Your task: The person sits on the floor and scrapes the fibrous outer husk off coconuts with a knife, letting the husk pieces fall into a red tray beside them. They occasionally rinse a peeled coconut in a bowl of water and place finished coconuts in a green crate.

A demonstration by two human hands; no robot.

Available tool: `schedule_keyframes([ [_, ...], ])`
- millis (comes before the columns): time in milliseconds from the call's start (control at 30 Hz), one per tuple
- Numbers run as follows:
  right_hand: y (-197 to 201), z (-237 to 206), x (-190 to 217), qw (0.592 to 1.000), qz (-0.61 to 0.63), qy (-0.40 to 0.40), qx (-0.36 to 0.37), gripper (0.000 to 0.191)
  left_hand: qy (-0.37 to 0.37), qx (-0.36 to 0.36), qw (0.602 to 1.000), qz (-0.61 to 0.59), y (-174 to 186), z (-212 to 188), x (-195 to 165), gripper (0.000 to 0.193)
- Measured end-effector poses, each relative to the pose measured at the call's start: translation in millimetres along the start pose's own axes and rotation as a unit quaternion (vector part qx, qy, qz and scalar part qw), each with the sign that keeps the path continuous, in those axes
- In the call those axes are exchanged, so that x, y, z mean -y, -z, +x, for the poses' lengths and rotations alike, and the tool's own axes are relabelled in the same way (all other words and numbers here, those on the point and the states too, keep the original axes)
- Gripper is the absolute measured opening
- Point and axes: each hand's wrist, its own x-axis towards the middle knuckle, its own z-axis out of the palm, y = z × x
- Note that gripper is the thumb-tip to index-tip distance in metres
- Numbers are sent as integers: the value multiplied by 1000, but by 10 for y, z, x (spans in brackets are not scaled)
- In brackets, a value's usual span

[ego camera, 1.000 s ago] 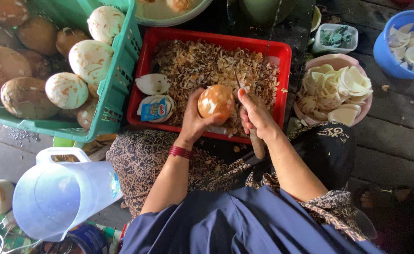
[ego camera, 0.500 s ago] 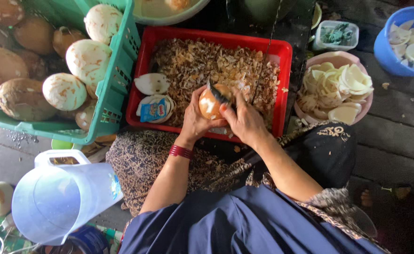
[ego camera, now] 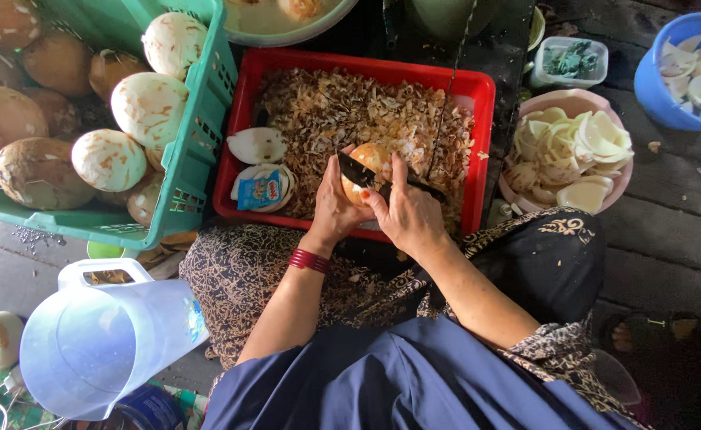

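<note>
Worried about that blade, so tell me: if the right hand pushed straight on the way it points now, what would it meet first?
Probably the coconut: the right hand already presses the knife against it. Beyond lie shavings in the red tray. Depth is uncertain.

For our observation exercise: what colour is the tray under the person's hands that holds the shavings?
Red, seen in the head view: the tray sits beneath the left hand and right hand.
</note>
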Motion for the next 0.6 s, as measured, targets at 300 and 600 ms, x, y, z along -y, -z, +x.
schedule_keyframes([
  [300, -14, 69, -289, 938, 340, -8, 72, 99, -155, -38, 974, 158, -13, -27, -84, 109],
  [600, 266, -92, -55, 987, 147, -3, 65, 96, -17, 32, 990, -140, -35, -16, 8, 120],
])
